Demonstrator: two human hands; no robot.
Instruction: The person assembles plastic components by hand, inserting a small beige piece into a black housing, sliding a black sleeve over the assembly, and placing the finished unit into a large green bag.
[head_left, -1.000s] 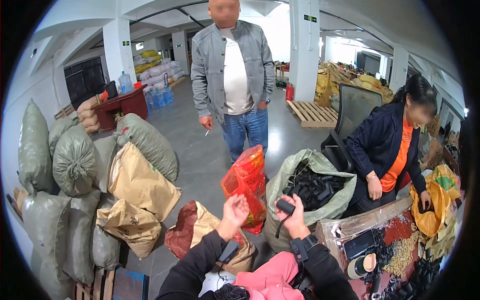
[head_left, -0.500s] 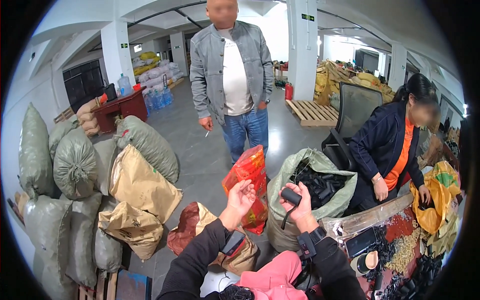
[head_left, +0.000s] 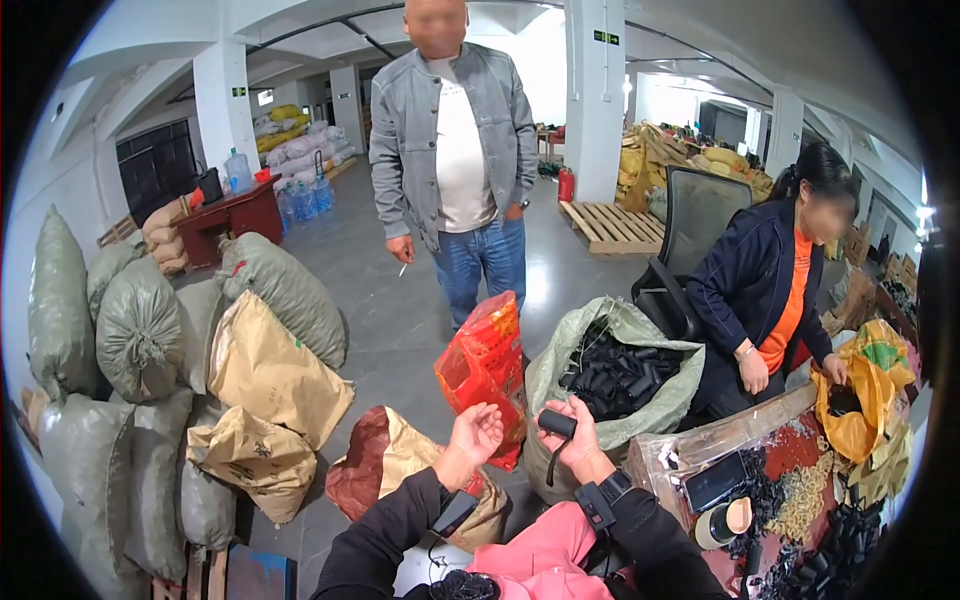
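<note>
A short black cylinder with a dangling strap (head_left: pixel 556 423) sits in my right hand (head_left: pixel 581 440), its fingers wrapped round it. To its left, my left hand (head_left: pixel 476 434) is curled closed with the fingertips drawn together; whether anything small is in them is hidden. The two hands are apart. Just beyond my right hand stands a green woven sack (head_left: pixel 655 395), open at the top and filled with black cylindrical pieces (head_left: pixel 625 362). A red plastic bag (head_left: pixel 490 350) stands upright behind my left hand.
A brown-and-tan paper sack (head_left: pixel 395 455) lies left of my forearms; full grey-green sacks (head_left: pixel 85 470) are stacked farther left. A person (head_left: pixel 450 150) stands ahead holding a cigarette. Another person (head_left: pixel 765 290) reaches into a yellow bag (head_left: pixel 850 415) beside a table (head_left: pixel 790 465) strewn with black parts.
My hands have lowered slightly, and the black cylinder has turned in my right hand. The view has shifted a little. More of the sack's contents shows. The seated person's hand stays at the yellow bag.
</note>
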